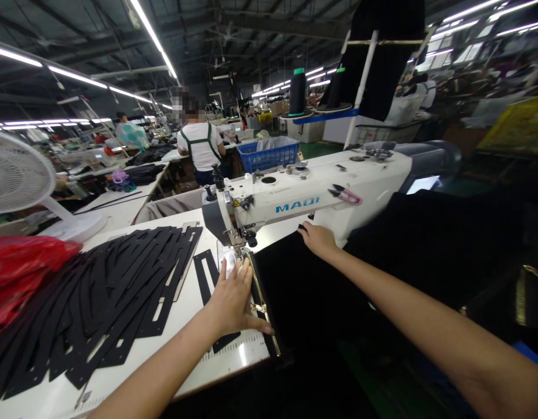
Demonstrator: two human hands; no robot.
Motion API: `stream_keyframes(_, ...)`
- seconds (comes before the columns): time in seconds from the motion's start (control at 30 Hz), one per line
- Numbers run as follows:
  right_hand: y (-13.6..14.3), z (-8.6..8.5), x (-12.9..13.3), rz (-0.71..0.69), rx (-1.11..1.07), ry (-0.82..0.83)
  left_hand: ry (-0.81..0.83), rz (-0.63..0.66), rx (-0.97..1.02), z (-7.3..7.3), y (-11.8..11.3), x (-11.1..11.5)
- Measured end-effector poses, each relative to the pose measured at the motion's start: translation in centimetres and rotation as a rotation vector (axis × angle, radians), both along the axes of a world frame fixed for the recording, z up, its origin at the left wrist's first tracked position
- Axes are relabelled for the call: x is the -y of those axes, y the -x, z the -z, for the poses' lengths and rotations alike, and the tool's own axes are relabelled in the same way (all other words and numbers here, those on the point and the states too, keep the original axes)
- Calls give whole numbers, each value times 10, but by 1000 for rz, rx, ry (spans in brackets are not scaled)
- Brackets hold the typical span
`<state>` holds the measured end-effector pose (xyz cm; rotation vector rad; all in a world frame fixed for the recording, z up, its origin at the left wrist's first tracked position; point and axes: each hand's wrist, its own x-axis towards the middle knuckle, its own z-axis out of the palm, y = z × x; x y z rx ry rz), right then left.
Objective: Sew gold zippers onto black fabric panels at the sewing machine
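Blue basket holds grey cloth; left hand flat, fingers spread on black fabric, right hand pinching its edge.

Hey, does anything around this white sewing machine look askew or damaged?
No clear damage. The flat black slotted strips overlap at uneven angles, and pink-handled thread snips rest on the white MAQI sewing machine, perhaps deliberately.

Your left hand is kinda boxed in: the machine sits just beyond it. Left of that hand you've got some bare table, then piled strips block low moves. Between it and your right hand, it's mostly cloth, so you can pass over there.
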<state>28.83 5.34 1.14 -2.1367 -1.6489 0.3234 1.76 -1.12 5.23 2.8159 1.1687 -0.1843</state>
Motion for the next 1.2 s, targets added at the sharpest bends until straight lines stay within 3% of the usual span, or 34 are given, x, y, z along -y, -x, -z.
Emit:
stream_keyframes(0.17, -11, -14, 27, 3, -23, 22, 0, 19, -35, 0, -3, -3)
stream_keyframes(0.33, -25, -36, 70, -87, -69, 95, -2, 32, -42, 4, 0, -6)
stream_keyframes(0.47, -30, -42, 106, -113, -84, 199, -14, 38, -37, 4, 0, -6)
stream_keyframes(0.7, -40, -29, 167, -36, -441, 352, -50, 68, 27, 9, 4, -8)
stream_keyframes(0.9, -41, -21, 192, 118, -856, 269, -34, 43, 6, 8, 2, -7)
stream_keyframes(1.03, -41, -11, 204, 133, -905, 166, -35, 36, 13, 8, 2, -7)
stream_keyframes(1.2, -38, -5, 210, 106, -911, 164, -31, 53, 13, 7, 4, -7)
